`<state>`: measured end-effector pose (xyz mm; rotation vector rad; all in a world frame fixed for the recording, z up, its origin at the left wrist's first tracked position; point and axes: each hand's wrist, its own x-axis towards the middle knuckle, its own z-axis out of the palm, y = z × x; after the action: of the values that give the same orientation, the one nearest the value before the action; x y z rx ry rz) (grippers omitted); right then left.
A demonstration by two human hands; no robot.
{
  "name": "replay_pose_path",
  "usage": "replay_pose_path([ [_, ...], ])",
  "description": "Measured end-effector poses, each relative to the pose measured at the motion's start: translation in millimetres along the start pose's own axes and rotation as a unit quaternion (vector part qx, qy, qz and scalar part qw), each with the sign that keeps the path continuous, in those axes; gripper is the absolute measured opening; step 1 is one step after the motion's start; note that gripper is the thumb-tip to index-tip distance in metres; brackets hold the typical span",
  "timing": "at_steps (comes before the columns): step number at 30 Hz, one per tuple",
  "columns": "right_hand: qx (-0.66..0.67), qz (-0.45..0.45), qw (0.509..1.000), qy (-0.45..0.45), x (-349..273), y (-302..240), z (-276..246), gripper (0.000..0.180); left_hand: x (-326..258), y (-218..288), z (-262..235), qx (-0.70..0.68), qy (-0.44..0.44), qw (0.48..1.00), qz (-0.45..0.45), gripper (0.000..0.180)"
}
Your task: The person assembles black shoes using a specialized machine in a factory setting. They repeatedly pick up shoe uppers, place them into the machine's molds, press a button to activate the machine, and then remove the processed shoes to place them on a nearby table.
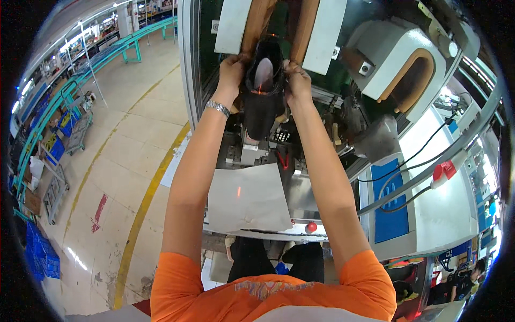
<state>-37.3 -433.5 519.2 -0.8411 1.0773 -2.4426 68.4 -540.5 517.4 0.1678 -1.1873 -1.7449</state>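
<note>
A black shoe upper (263, 91) stands upright on a post in a large machine (375, 70), its open top facing me with a pale lining inside. My left hand (230, 72) grips its left edge; a metal watch band sits on that wrist. My right hand (296, 80) grips its right edge. Both arms reach straight forward from my orange sleeves. Two tan pads with white plates (322, 32) flank the shoe above.
A grey metal sheet (248, 198) lies on the machine's front shelf, with a red round button (311, 227) at its edge. Black cables and a red plug (444, 170) hang at right. Yellow floor lines (142, 212), blue crates and teal racks (53, 102) lie left.
</note>
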Motion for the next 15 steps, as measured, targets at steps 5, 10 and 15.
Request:
replay_pose_path([
  [5, -0.174, -0.027, 0.982, 0.063, -73.6, 18.7, -64.1, 0.02, -69.9, 14.0, 4.9, 0.33, 0.114, 0.884, 0.31, 0.018],
  [10, 0.148, 0.321, 0.935, 0.034, -143.9, 67.1, -79.0, 0.026, -160.8, 74.5, 24.3, 0.501, -0.049, 0.744, 0.44, 0.023],
  [15, 0.329, 0.356, 0.874, 0.017, -134.9, 119.8, -74.0, 0.028, -150.9, 82.5, 19.1, 0.668, -0.15, 0.649, 0.331, 0.027],
])
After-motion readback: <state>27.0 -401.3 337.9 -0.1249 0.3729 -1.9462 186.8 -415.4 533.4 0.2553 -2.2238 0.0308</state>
